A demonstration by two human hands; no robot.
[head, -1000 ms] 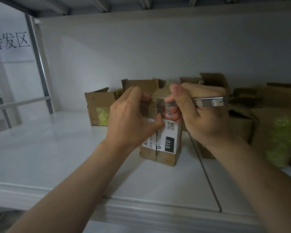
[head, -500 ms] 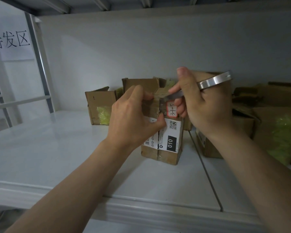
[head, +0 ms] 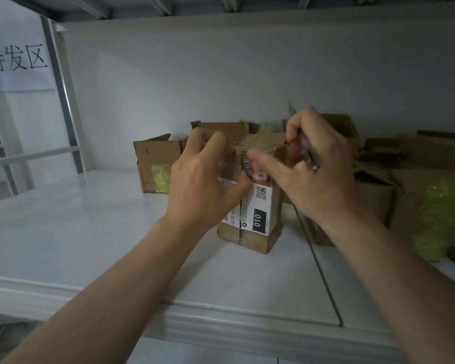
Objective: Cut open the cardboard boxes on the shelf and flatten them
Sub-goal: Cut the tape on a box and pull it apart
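Observation:
A small taped cardboard box (head: 258,232) with a white shipping label marked 010 stands upright in the middle of the white shelf (head: 90,232). My left hand (head: 205,182) grips its upper left side, thumb on the front face. My right hand (head: 318,164) holds a metal utility knife (head: 309,153) in its curled fingers at the box's top right edge. The right thumb stretches left across the taped top and is blurred by motion. The blade itself is hidden by my fingers.
An open box with yellow-green filler (head: 155,166) stands behind to the left. More opened boxes (head: 221,127) sit at the back, and several more (head: 378,195) with yellow-green filler crowd the right. A shelf seam (head: 318,264) runs front to back.
My right hand has dropped from above the box and turned the knife downward to the top right edge. The left hand kept its grip on the box.

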